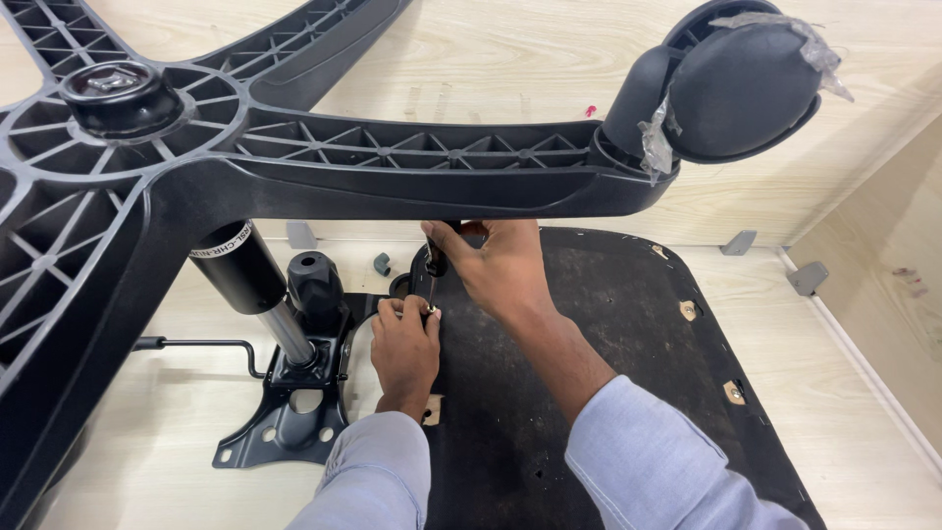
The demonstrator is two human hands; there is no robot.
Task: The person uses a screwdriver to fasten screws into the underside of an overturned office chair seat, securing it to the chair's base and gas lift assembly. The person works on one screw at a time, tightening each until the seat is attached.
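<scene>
A furniture-assembly workshop: an upturned black chair base [294, 147] with a plastic-wrapped caster [736, 83] at 1 o'clock, a seat underside [628, 324] on a pale wood table [863, 393], and a metal tilt mechanism [289, 412] at 7 o'clock.

We see a pale wood floor [863, 412], light wood wall panels [549, 59] and small grey brackets [807, 278] along their base.

Screwdriver [433, 275]: black handle, thin shaft, upright, tip on small screw [432, 310] at dark seat underside [608, 334].
</scene>
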